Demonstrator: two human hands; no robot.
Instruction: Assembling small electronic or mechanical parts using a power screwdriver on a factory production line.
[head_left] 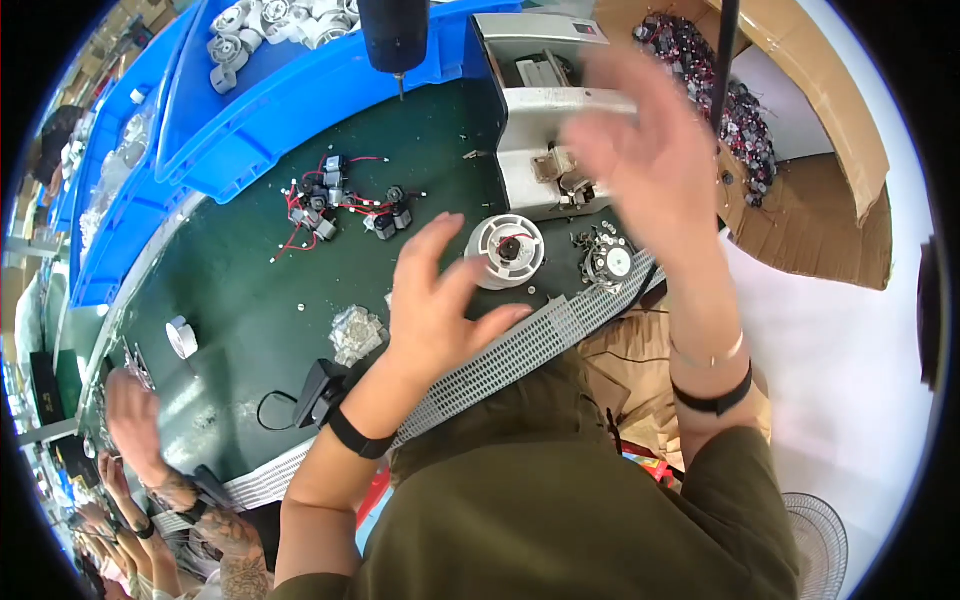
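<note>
My left hand (435,300) is open, fingers spread and curved, just left of a white round plastic housing (486,268). That housing stands on the green bench with a small dark motor (510,248) and a red wire at its centre. I cannot tell whether my fingertips touch its rim. Raised over the grey-white machine (545,100), my right hand (655,160) is blurred, with thumb and fingers apart and nothing visible between them. Right of the housing, a round magnet-like disc (620,262) lies among small metal screws.
A black electric screwdriver (394,35) hangs above the bench. Small motors with red wires (325,195) lie behind my left hand, near a clear bag of small parts (356,335). Blue bins (290,110) hold white housings. Cardboard boxes (820,220) stand right. A co-worker's hand (135,425) is at left.
</note>
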